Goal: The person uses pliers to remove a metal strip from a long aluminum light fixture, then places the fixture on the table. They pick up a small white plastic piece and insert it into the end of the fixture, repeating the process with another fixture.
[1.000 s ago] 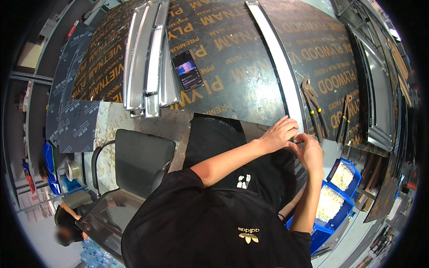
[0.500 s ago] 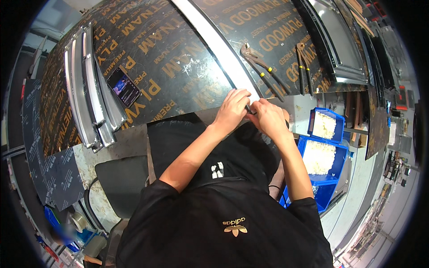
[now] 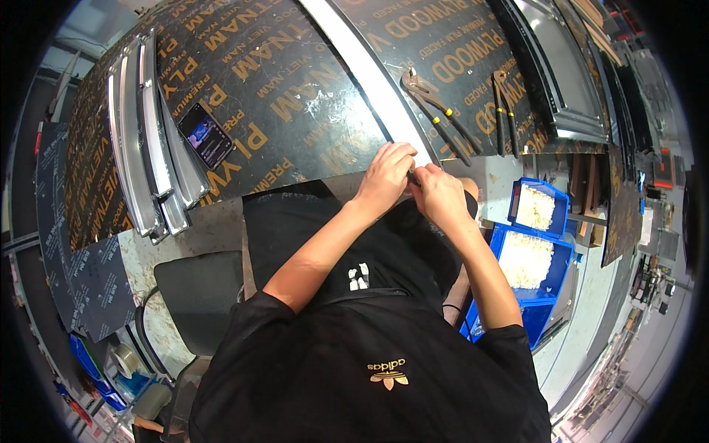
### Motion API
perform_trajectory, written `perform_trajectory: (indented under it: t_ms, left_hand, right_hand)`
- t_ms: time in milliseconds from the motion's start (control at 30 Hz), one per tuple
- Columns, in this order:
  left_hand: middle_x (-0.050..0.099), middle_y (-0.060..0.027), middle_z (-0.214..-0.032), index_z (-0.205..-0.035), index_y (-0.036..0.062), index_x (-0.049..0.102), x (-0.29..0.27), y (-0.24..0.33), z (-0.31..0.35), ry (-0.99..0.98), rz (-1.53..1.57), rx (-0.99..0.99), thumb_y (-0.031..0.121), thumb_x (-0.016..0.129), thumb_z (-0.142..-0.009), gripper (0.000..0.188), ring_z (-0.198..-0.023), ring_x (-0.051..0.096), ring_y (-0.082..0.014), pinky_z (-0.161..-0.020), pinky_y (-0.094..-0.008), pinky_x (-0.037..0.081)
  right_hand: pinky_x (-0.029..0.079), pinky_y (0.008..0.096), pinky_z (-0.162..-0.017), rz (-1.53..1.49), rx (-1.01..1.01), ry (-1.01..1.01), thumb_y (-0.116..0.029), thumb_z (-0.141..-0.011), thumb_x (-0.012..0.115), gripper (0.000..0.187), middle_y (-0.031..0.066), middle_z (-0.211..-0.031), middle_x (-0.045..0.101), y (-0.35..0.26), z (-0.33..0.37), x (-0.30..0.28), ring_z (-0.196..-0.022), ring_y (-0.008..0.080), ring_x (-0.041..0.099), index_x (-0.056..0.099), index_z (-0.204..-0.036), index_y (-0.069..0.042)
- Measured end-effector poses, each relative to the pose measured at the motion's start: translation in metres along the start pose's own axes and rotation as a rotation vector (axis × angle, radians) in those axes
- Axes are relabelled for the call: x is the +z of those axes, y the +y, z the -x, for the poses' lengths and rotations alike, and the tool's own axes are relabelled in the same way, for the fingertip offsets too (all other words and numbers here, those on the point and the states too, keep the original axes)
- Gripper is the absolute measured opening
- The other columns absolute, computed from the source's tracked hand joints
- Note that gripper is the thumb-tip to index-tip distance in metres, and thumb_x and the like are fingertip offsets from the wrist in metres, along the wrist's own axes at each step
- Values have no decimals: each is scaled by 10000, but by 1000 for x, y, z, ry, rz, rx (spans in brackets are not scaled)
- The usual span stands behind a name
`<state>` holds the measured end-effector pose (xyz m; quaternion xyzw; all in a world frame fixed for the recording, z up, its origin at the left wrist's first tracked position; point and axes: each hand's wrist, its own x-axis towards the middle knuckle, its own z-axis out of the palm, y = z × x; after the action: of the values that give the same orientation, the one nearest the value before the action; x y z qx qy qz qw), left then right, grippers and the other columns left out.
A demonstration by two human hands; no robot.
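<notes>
A long white-and-black strip-like profile (image 3: 369,70) runs from the far edge of the table down to my hands. My left hand (image 3: 388,177) is closed over its near end, fingers curled round the edge. Right beside it, my right hand (image 3: 442,198) is closed in a pinch at the same end. A small dark piece shows between the two hands; its kind and most of it are hidden by the fingers. To the right of the profile lie two pairs of pliers with black-and-yellow handles, the nearer-left pair (image 3: 436,118) and the right pair (image 3: 504,114).
A phone (image 3: 206,136) with a lit screen and several curved metal profiles (image 3: 151,125) lie on the left of the table (image 3: 295,140). Blue bins (image 3: 563,255) with small white pieces stand at the right. Dark frames (image 3: 550,81) rest farther right; a chair (image 3: 199,303) stands lower left.
The far part of the profile sits slightly farther right in view. My hands stay together at its near end, with the right hand's fingers slightly shifted.
</notes>
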<state>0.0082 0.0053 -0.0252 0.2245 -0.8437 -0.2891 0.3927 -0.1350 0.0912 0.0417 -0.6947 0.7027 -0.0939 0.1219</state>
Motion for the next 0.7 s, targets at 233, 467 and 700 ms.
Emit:
perform_trajectory:
  t_ms: [233, 467, 700]
  left_hand:
    - [644, -154, -1109, -915, 3, 611, -4, 7, -5, 25, -12, -11, -55, 639, -709, 216, -1144, 606, -343, -1018, -463, 463]
    - [548, -100, -1375, -1130, 133, 652, -12, 19, -3, -280, -130, -6, 348, 858, -787, 455, -1372, 485, -321, -1187, -730, 191]
    - [606, -16, -1094, -1009, 138, 655, 0, 18, -5, -237, -219, 36, 292, 790, -881, 241, -1206, 551, -277, -1183, -726, 195]
  right_hand:
    - [564, 483, -719, -54, -17, 40, -150, -854, 771, 255, 147, -984, 655, -6, 2, -7, -870, 387, 688, 649, -1056, -56]
    - [530, 336, -878, -261, 197, 743, -149, -863, 832, 417, 153, -1221, 653, 31, 66, 3, -980, 253, 642, 661, -1225, -32]
    - [467, 312, -807, -181, 799, 1525, -175, -1053, 611, 204, 101, -1086, 672, 176, 209, -2, -910, 185, 586, 652, -1161, -8]
